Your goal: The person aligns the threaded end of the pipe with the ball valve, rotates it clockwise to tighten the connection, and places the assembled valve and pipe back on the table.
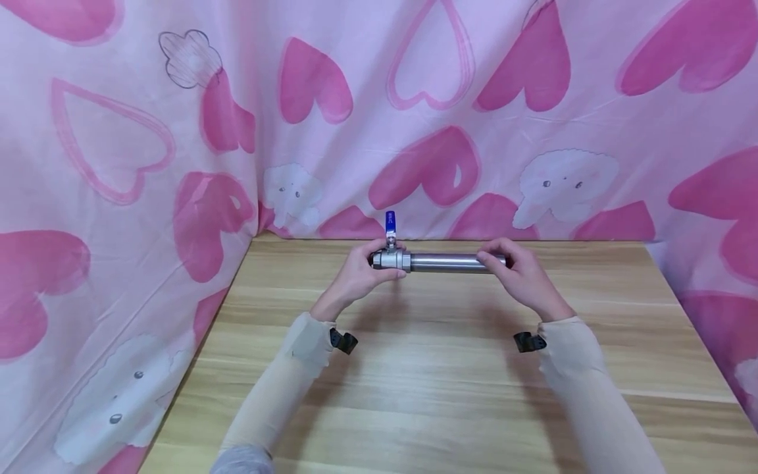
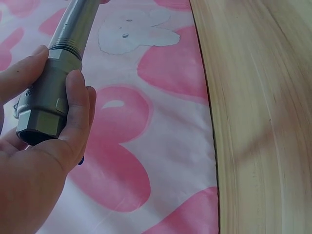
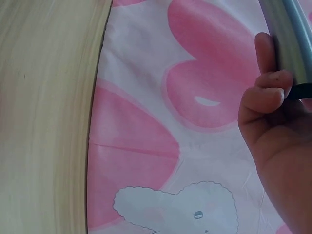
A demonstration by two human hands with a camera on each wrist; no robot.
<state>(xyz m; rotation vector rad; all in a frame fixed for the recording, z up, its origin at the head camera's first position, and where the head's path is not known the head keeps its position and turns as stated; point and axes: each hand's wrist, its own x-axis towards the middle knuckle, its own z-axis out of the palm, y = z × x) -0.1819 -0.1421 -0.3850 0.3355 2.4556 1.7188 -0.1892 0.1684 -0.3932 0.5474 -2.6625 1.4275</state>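
Left hand (image 1: 362, 272) grips the ball valve (image 1: 391, 258) at frame centre while our right hand (image 1: 520, 275) curls around the steel pipe (image 1: 444, 263), both held above the table (image 1: 414, 368); we judge them already joined, final tightening possibly remaining.

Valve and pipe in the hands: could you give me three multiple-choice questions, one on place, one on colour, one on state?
1. Where is the valve on the pipe?
A. left end
B. middle
C. right end

2. What colour is the valve handle?
A. red
B. blue
C. yellow

3. How is the pipe held?
A. lying on the table
B. by one hand
C. by both hands, above the table

Answers:
1 A: the left hand holds the valve at that end.
2 B: a blue handle sticks up.
3 C: the right hand holds the other end.
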